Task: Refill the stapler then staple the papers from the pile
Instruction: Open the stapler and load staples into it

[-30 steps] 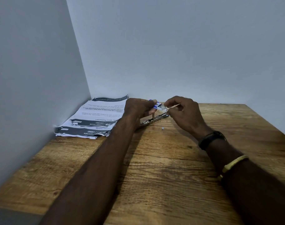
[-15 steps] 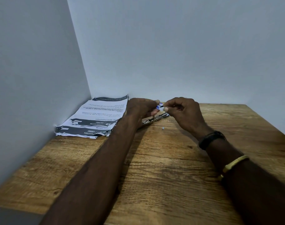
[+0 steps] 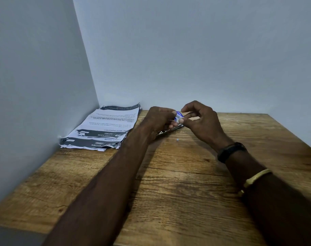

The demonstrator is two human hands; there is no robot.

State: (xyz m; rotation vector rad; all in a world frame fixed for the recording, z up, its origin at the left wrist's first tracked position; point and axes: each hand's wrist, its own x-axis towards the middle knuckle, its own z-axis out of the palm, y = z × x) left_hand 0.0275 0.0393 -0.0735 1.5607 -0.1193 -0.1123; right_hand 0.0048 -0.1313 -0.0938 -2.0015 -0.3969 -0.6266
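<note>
Blue-white staple box (image 3: pixel 178 115) pinched by fingers (image 3: pixel 188 114) of my left hand (image 3: pixel 160 121) and right hand (image 3: pixel 202 121), just above the stapler (image 3: pixel 164 132) on the bench (image 3: pixel 186 192), I judge so staples drop straight in; papers (image 3: pixel 105 128) wait leftward.

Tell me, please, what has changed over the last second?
The right hand closed in leftward on the small blue-and-white box and now pinches its end. The left hand keeps holding that box. The stapler and the paper pile have not moved.

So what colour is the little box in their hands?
Blue and white box, head view.
</note>
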